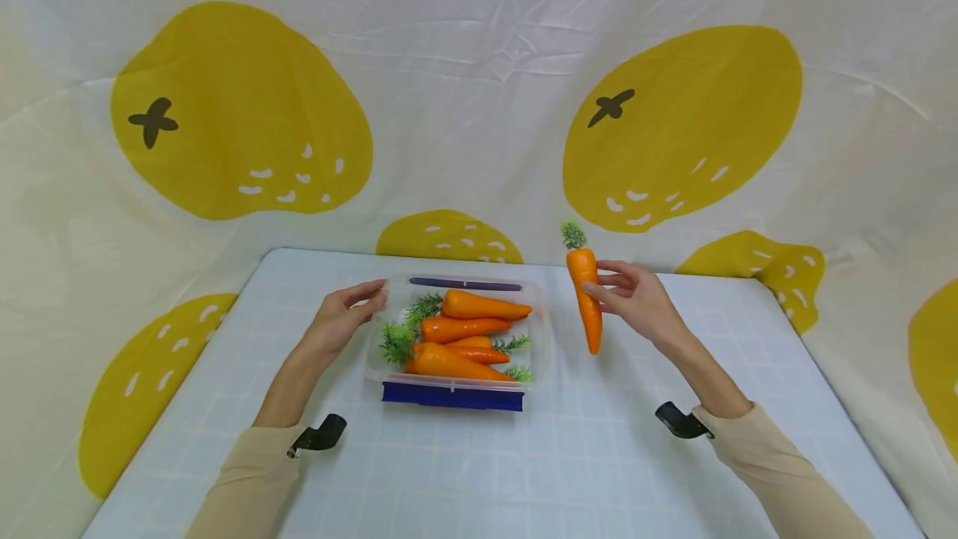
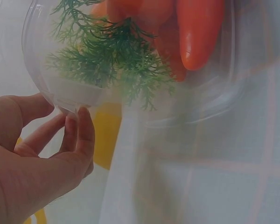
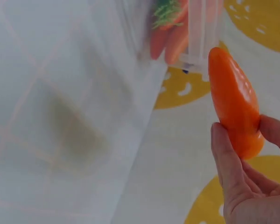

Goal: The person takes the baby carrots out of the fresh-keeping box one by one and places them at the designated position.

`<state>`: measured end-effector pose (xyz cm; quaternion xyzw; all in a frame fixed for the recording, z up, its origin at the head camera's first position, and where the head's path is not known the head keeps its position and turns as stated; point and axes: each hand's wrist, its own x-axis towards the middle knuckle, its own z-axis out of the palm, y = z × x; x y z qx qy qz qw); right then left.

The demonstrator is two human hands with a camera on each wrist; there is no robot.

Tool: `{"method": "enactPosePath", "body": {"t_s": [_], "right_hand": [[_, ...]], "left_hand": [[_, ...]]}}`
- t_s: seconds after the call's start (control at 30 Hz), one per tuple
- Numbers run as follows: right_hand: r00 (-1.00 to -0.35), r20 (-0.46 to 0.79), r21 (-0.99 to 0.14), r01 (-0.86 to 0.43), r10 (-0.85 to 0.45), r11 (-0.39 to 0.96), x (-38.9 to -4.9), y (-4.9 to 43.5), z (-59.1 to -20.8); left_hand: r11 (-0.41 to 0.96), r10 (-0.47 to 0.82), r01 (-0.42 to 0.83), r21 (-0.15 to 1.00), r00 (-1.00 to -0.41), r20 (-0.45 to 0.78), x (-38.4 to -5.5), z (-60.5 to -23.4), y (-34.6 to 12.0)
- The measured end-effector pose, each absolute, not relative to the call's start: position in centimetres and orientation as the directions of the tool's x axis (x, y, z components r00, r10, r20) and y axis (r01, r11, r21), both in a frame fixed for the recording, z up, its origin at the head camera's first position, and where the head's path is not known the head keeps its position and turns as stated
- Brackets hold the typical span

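Note:
A clear plastic food container [image 1: 542, 331] with blue latch flaps stands on the table, holding several orange carrots [image 1: 479, 304] with green leafy tops [image 2: 107, 51]. My left hand [image 1: 348, 318] pinches the container's far left corner between thumb and fingers, as the left wrist view shows up close. To the right of the container, my right hand [image 1: 636, 298] holds a single carrot [image 1: 583, 289] above the table. Its leafy top points up and away, and its tip points down toward me. In the right wrist view, thumb and fingers grip this carrot [image 3: 233, 102] by its side.
The table [image 1: 599, 472] has a pale checked cover. Behind it hangs a white cloth [image 1: 464, 106] printed with large yellow fruit. Small black cameras [image 1: 320, 432] sit at both wrists, over beige sleeves [image 1: 247, 481].

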<state>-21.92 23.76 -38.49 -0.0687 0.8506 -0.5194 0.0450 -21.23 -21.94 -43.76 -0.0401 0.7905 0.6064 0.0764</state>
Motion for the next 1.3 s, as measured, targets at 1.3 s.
{"method": "enactPosePath", "body": {"t_s": [1.3], "right_hand": [[-0.982,-0.187,-0.794,0.128,-0.039,0.594,-19.7,25.3,-46.4]], "left_hand": [[0.243,0.043,-0.15,0.958,-0.985,-0.165,-21.2,-43.9,-22.1]]}}
